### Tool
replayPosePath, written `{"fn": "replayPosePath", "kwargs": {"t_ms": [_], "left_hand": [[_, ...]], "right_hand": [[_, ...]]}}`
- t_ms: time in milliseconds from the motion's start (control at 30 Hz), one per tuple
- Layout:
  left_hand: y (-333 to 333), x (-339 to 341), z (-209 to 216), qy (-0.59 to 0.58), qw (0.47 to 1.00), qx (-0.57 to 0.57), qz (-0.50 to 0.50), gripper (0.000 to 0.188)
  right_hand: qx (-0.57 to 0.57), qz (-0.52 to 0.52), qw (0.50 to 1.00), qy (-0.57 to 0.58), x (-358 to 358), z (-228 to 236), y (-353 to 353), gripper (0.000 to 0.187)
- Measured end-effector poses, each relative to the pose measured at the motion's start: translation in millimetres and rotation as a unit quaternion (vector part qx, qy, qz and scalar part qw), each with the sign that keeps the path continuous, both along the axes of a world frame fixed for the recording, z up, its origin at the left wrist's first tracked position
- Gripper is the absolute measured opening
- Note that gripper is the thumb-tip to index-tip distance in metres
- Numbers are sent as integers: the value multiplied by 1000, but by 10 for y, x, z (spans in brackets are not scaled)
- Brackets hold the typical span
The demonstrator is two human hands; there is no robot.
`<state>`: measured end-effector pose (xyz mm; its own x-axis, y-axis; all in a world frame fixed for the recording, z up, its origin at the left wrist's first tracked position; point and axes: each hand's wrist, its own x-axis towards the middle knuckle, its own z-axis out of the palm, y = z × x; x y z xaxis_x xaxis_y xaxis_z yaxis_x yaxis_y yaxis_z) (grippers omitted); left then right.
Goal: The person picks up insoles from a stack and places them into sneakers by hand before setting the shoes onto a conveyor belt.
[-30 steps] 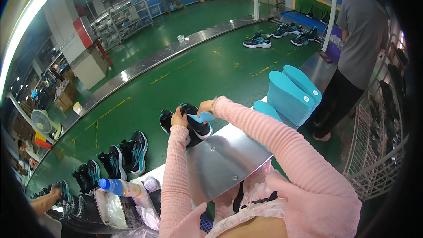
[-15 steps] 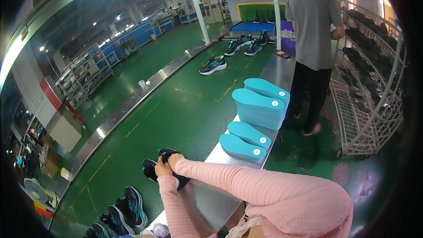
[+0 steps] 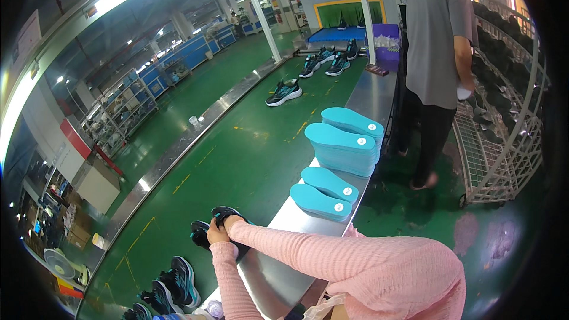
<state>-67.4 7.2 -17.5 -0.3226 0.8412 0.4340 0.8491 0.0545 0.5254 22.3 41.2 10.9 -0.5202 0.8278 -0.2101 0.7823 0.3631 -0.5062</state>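
Note:
Two black sneakers lie close together at the edge of the metal bench: one sneaker (image 3: 200,234) on the left and another sneaker (image 3: 224,211) just beyond it. My left hand (image 3: 217,233) is closed on the sneakers' near side, its fingers partly hidden. From the right, my right hand (image 3: 232,223) reaches to the farther sneaker's opening and grips there, with its fingertips out of sight. To the right on the bench lie a pair of turquoise insoles (image 3: 323,200) and, behind them, taller stacks of turquoise insoles (image 3: 341,151), each with a round white label.
Several black-and-teal sneakers (image 3: 178,281) stand at lower left on the green surface, others (image 3: 284,93) farther off. A person in grey (image 3: 435,41) stands beside a white wire rack (image 3: 504,160) at right. A purple bin (image 3: 386,44) sits at the bench's far end.
The person in grey has shifted right, facing the rack, an arm lowered with something white in the hand. My hands stay at the sneakers with slight motion; the whole view has shifted a little.

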Motion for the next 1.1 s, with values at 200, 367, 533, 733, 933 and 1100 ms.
{"fn": "replayPosePath", "kwargs": {"t_ms": [200,367,533,733,933,1100], "left_hand": [[131,-243,-109,19,999,19,-39,33],[-233,207,418,142,972,178,-53,29],[-78,586,711,253,868,-425,-45,35],[233,499,792,383,723,-561,-126,62],[198,408,412,297,738,-602,-74,51],[195,301,277,336,757,-559,-40,45]], "right_hand": [[114,82,989,53,240,-90,-311,31],[146,128,922,335,1450,-113,-955,16],[-5,24,968,248,2310,-458,-1502,20],[59,22,951,302,2349,-666,-1636,20],[243,92,913,313,2293,-764,-1643,17],[248,68,906,336,2240,-858,-1658,15]]}}
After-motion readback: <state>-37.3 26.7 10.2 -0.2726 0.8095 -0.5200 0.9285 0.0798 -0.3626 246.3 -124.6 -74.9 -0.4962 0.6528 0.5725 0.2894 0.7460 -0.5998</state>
